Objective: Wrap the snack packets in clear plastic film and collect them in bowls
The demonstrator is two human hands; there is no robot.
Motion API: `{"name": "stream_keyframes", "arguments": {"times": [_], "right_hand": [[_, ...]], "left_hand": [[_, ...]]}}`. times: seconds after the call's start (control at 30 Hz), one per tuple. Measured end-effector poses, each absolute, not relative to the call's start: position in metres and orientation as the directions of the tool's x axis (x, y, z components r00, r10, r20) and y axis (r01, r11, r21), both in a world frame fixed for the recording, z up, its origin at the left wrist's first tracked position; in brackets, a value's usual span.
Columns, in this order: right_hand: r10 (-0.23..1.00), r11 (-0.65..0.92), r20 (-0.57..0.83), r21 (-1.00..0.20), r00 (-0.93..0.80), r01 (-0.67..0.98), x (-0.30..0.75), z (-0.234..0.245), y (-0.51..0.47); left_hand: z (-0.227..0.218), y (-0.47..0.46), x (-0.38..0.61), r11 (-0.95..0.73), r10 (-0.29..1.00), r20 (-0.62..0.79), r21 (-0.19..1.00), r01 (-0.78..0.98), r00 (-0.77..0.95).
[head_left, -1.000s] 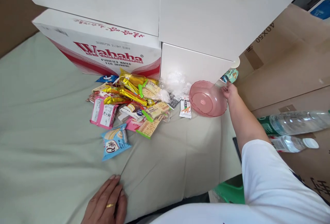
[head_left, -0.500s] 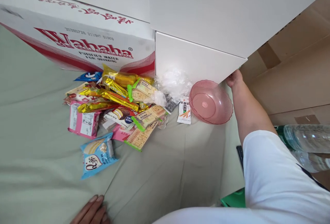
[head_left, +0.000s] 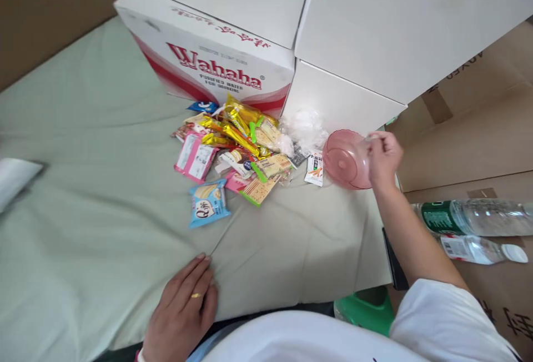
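My left hand [head_left: 181,303] lies flat on the pale green sheet [head_left: 283,256], its fingers stretched out and a ring on one of them. Over the right rim of a pink translucent bowl [head_left: 343,165] is my right hand [head_left: 385,156], with the fingers pinched together. What they hold, if anything, I cannot make out. Left of the bowl lies a small white snack packet [head_left: 314,169]. A heap of wrapped snacks includes yellow packets [head_left: 239,134], soda biscuits [head_left: 272,166], a pink packet [head_left: 194,156] and a blue cake packet [head_left: 208,204].
Behind the snacks stand a Wahaha water carton [head_left: 216,70] and white boxes [head_left: 350,95]. Crumpled clear plastic [head_left: 306,129] sits by the bowl. At right are plastic bottles [head_left: 478,217] and brown cardboard [head_left: 466,145]; a green container [head_left: 366,312] stands below the sheet's edge.
My right hand has come out from behind the white box to the bowl's right rim. The view has shifted, and more of my left hand shows, still flat on the sheet.
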State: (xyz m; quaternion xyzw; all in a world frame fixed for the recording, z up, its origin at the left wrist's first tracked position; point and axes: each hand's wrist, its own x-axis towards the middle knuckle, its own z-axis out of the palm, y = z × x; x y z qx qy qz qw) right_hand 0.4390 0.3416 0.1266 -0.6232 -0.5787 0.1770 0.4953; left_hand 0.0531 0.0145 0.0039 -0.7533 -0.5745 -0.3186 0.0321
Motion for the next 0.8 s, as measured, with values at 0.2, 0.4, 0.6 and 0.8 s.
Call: {"name": "stream_keyframes", "arguments": {"times": [0.2,0.4,0.6,0.8], "right_hand": [[0.872,0.487,0.271,-0.414,-0.407,0.769,0.298,0.095,0.307],[0.932,0.345,0.277,-0.47,-0.235,0.812,0.262,0.083,0.312],[0.993,0.101,0.115,-0.957,0.037,0.271,0.282,0.073,0.173],[0.997,0.011,-0.007,-0.971,-0.074,0.238,0.274,0.062,0.053]], "left_hand": [[0.004,0.012,0.058,-0.37,0.832,0.549,0.436,0.82,0.084],[0.019,-0.003,0.055,-0.254,0.862,0.471,0.723,0.643,-0.19],[0.044,0.001,0.081,0.12,0.976,-0.137,0.987,-0.103,-0.169],[0.047,0.032,0.124,0.226,0.968,-0.249,0.931,-0.288,-0.045]]}}
